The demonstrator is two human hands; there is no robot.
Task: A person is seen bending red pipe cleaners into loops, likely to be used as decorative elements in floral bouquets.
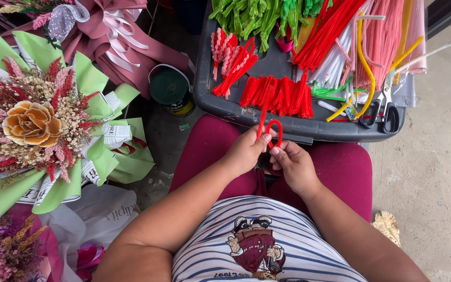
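A red pipe cleaner [272, 127] bent into a small loop is held between both hands above my lap. My left hand [245, 152] pinches its straight end, which sticks up toward the tray. My right hand [292, 164] pinches the loop's lower side. Just beyond lies a dark grey tray [220, 102] with a row of folded red pipe cleaner pieces [277, 95] near its front edge.
The tray also holds green [251, 15], red [327, 31], white, pink and yellow pipe cleaners and black-handled scissors [384, 112]. A dried-flower bouquet [32, 122] in green paper lies on the left, a pink-wrapped bouquet behind it, and a tin can [170, 89] on the concrete floor.
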